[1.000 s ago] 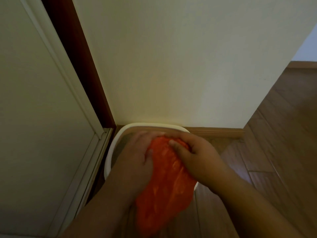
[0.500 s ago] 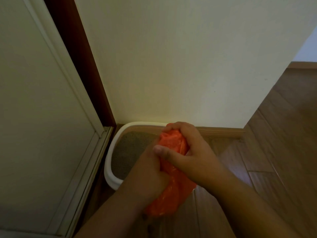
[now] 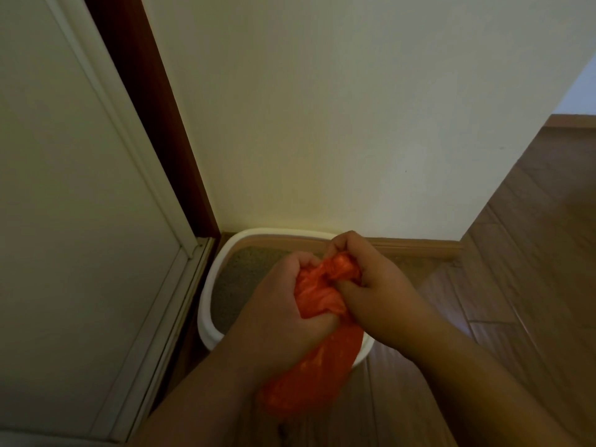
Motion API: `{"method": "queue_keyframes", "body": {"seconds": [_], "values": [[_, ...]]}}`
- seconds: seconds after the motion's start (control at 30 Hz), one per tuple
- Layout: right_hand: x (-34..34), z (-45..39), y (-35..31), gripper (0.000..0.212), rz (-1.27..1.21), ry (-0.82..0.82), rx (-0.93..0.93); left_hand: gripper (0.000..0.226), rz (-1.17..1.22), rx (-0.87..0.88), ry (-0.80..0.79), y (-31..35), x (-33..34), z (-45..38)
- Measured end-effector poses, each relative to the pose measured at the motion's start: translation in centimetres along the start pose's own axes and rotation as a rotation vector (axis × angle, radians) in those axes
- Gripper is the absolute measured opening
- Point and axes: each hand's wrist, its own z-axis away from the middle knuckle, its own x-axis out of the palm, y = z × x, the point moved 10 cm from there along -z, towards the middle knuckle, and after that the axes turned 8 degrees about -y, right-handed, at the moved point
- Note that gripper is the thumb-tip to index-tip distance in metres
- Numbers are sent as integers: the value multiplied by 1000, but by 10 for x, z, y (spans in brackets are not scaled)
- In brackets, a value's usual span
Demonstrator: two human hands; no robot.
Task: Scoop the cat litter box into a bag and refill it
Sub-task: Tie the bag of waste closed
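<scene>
The cream wall (image 3: 322, 117) fills the upper centre of the frame, with a pale door panel (image 3: 64, 204) down the left side and a dark wooden floor (image 3: 522, 253) running along the right. In the corner where wall and door frame meet, at lower centre, sits the white litter box (image 3: 206, 304); we see grey-brown litter (image 3: 238, 285) in its exposed left half.

Over the box we hold the orange bag (image 3: 319, 359). Its long axis runs from the bunched neck at centre frame down toward the lower centre, where the fuller body hangs in front of the box's near rim. Whether the bag touches that rim we cannot tell.

Our left hand (image 3: 277, 321) wraps the bag just below the neck, fingers curled round the plastic. Our right hand (image 3: 371, 279) pinches the gathered mouth from the right and slightly higher in the frame, fingers closed on the crumpled top. Both grips are pressed onto the bag and lie side by side, touching.

We judge the step to be closing or twisting the bag's mouth. The coming move turns on the neck lying between the two grips: the right hand is nearer the open end, the left steadies the body below.
</scene>
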Motion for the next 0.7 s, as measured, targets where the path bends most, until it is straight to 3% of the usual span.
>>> {"method": "queue_keyframes", "body": {"seconds": [0.1, 0.17, 0.27, 0.37, 0.5, 0.6, 0.7], "values": [[12, 4, 0, 23, -238, -150, 60, 26, 10, 2, 53, -3, -8, -2], [21, 8, -5, 20, -329, -229, 31, 22, 44, -7, 58, -4, -8, -2], [28, 8, -10, 45, -168, -230, -39, 21, 48, 26, 82, 1, -8, 0], [22, 5, -8, 44, -3, -102, -50, 21, 105, 27, 59, 3, -6, 0], [12, 1, -3, 31, 93, -11, -22, 54, 125, -16, -14, 0, 0, 1], [2, -1, 3, 17, 23, 77, 25, 86, 72, -33, -93, -6, 9, 1], [3, -1, 7, 12, -76, 87, 44, 91, 71, -38, -177, -4, 20, 3]]}}
